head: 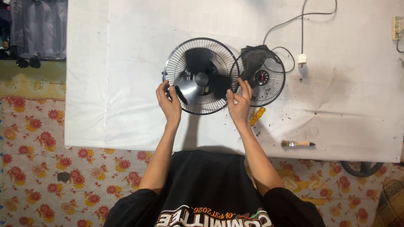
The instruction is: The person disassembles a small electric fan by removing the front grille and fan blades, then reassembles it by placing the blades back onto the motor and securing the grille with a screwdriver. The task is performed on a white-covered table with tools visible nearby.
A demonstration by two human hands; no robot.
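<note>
A round black wire fan guard [201,75], with the dark fan blades [198,80] seen inside it, is held over the middle of a white-covered worktop [126,63]. Its lower left rim is gripped by the left hand [169,103], the fingers curled closed around the wire. Its lower right rim is gripped by the right hand [239,101] in the same way, fingers closed on the wire where this guard meets a second one.

The second wire guard [261,75], with the motor housing behind it, lies just to the right and is overlapped by the first at the edge. A grey power cord [302,25] runs from it toward the far edge of the worktop, with a white switch [301,59] on the line.

A yellow-handled screwdriver [256,116] lies just beside the right wrist. A small paintbrush [298,143] rests near the front edge, well apart from both hands. Dark specks of dirt are scattered on the cloth to the right. A flowered floor covering [42,168] is seen below the worktop.
</note>
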